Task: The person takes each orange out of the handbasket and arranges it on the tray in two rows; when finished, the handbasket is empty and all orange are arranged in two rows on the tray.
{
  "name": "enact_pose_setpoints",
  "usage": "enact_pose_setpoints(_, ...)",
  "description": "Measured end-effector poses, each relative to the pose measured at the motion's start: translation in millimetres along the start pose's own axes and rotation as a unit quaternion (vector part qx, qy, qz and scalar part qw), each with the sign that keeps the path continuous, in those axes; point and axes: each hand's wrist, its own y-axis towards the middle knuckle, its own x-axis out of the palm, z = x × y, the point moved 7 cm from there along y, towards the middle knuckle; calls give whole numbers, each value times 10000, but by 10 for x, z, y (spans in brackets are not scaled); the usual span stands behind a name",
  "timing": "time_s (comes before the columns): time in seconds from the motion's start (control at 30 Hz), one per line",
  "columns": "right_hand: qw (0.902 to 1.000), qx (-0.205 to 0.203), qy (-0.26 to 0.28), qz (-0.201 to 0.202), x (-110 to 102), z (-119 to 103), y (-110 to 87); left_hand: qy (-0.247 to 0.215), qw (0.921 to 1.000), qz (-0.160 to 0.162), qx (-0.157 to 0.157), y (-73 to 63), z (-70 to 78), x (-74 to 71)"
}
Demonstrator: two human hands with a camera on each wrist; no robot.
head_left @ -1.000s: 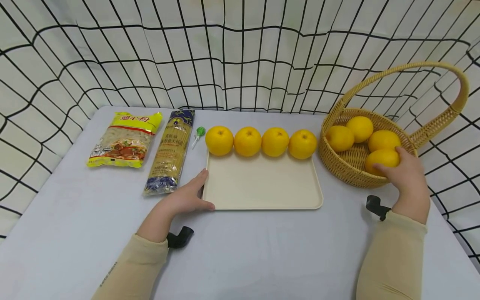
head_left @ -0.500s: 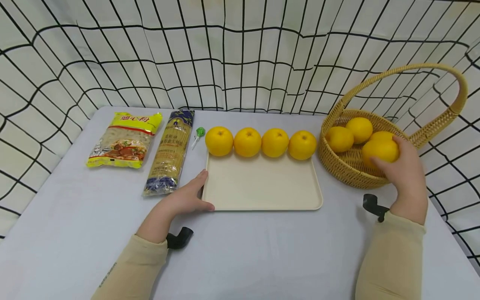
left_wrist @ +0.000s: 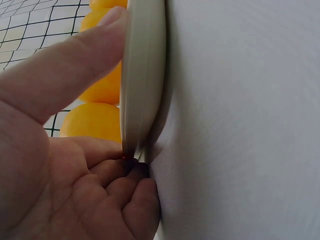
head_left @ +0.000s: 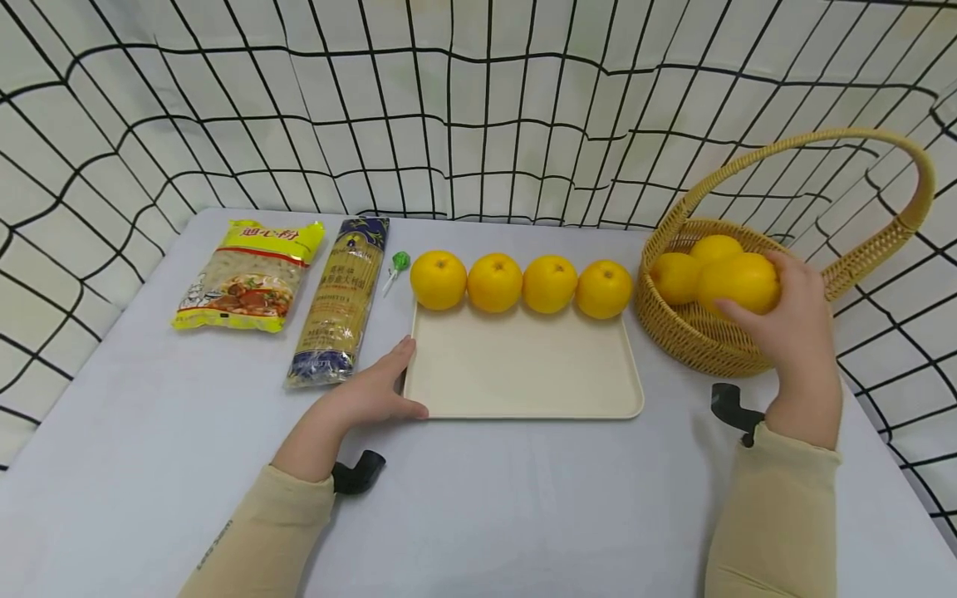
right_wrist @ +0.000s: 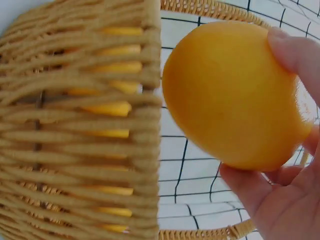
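Observation:
My right hand (head_left: 803, 320) grips a yellow lemon (head_left: 738, 283) between thumb and fingers, above the wicker basket (head_left: 699, 353). In the right wrist view, the lemon (right_wrist: 232, 95) shows above the basket's rim (right_wrist: 150, 125). Other lemons (head_left: 676, 277) lie inside, partly hidden by the held one. At the cream tray (head_left: 523, 370), my left hand (head_left: 370, 394) holds the near left corner. The left wrist view has the thumb (left_wrist: 75, 65) along the tray's side (left_wrist: 142, 75) and the other fingers curled at its end. Several oranges (head_left: 495, 283) stand in a row along the tray's far edge.
Left of the tray lie a spaghetti packet (head_left: 340, 303), a yellow bag of pasta (head_left: 250, 278) and a green lollipop (head_left: 400, 261). The basket's tall handle (head_left: 815, 137) arches over it. A black wire grid (head_left: 486, 124) borders the white table (head_left: 523, 507).
My right hand has lifted the lemon from the basket's right side and moved it up and left. The left hand and the tray have stayed put.

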Motion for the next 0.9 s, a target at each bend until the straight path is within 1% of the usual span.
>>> enact_pose_setpoints(0.1,9999,-113,40,13,14,-68,-1,-6,10000,2,4,-3,11,-9)
enact_pose_setpoints(0.17,9996,-167,237,8,26,-118,-10,-13,10000,19,11,-3,15,-17)
enact_pose_setpoints(0.33,9947,-239,998,-29,89,-280,-37,14,10000,41,35,-2,17,-29)
enact_pose_setpoints(0.43,9900,-269,1368,-198,175,-400,-53,47,10000,48,51,2,18,-31)
enact_pose_setpoints(0.5,9864,-445,1543,-358,254,-509,-59,51,10000,48,49,6,17,-30)
enact_pose_setpoints(0.57,9833,-712,1582,-547,343,-632,-73,48,10000,41,33,11,14,-27)
enact_pose_setpoints(0.7,9733,-1441,1599,-801,530,-906,-117,70,10000,24,-7,22,2,-20)
enact_pose_setpoints(0.77,9649,-1746,1717,-949,635,-1037,-146,85,10000,12,-18,23,-3,-16)
enact_pose_setpoints(0.9,9492,-2032,2016,-1308,882,-1294,-230,101,9999,-64,-33,11,-4,-2)
